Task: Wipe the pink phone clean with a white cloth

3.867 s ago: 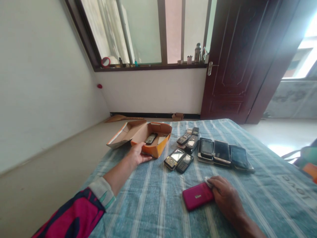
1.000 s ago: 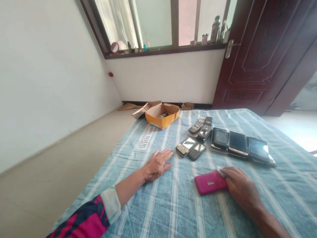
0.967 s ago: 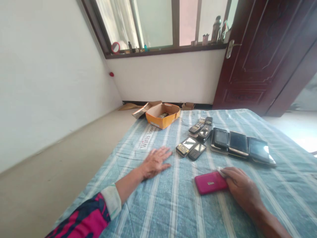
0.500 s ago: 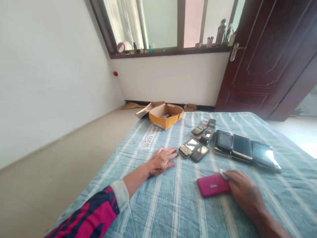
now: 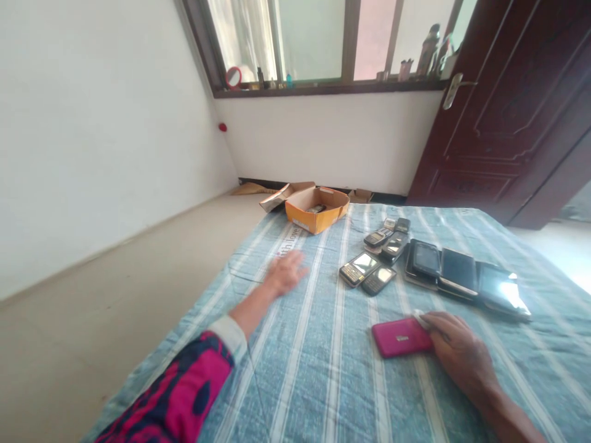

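Observation:
My left hand [image 5: 287, 272] is stretched over the left part of the bed cover, slightly blurred, fingers apart and holding nothing. The orange cardboard box [image 5: 308, 220], lid folded back, stands beyond it with a few small items inside. My right hand [image 5: 462, 352] is closed around a small white cloth [image 5: 419, 317] at the right end of a pink phone [image 5: 401, 338]. This phone lies flat, its back facing up. To the right of my left hand lie a keypad phone with a bright screen [image 5: 359, 269] and a dark keypad phone [image 5: 379, 280].
Several older phones [image 5: 394, 245] are grouped farther back. Right of them, a smartphone [image 5: 425, 258] rests on a larger dark device, beside a dark tablet [image 5: 458, 271] and another with glare [image 5: 503, 289]. The striped bed cover [image 5: 318, 381] lies beneath everything. A brown door [image 5: 503, 123] stands behind.
My left hand has moved left and away from the keypad phones, toward the printed lettering. My right hand stays at the pink phone. The whole view has shifted slightly.

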A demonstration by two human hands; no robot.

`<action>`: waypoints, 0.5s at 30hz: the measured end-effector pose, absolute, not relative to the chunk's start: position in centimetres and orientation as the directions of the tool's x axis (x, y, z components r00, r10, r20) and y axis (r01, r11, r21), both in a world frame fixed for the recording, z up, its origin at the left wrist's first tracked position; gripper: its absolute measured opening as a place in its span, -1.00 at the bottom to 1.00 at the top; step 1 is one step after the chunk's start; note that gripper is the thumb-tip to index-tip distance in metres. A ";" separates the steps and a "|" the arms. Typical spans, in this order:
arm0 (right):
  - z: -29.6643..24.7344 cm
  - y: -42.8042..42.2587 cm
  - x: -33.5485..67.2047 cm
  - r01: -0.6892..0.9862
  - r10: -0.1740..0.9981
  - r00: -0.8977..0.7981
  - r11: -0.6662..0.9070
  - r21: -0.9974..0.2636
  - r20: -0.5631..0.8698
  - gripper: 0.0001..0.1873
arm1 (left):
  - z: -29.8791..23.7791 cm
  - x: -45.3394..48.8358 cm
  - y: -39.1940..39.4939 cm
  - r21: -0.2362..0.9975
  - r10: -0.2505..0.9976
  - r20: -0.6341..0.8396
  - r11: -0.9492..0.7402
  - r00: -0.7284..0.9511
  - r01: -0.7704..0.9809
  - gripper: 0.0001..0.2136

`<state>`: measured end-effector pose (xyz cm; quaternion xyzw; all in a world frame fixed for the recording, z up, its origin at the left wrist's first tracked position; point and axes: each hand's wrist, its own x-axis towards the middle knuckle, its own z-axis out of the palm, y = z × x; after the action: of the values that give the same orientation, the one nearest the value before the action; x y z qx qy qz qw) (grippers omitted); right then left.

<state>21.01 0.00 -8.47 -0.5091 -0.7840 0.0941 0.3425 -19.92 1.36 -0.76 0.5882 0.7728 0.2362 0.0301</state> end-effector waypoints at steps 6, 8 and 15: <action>-9.1 0.2 21.1 0.750 0.847 -0.266 0.482 -0.453 0.460 -0.66 | 2.1 -20.0 0.5 0.255 0.846 0.343 0.335 -0.409 0.907 -0.59; -9.4 0.3 21.4 0.752 0.841 -0.269 0.488 -0.443 0.469 -0.66 | 0.7 -18.3 -0.1 0.228 0.917 0.280 0.223 -0.283 0.948 -0.59; -9.2 0.3 21.4 0.751 0.839 -0.281 0.494 -0.437 0.466 -0.66 | 1.9 -21.5 0.7 0.227 0.769 0.341 0.490 -0.540 0.842 -0.46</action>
<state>21.37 0.29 -9.17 -0.4985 -0.7975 0.0656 0.3334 -21.51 0.74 1.92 0.4696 0.8577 0.1853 -0.0972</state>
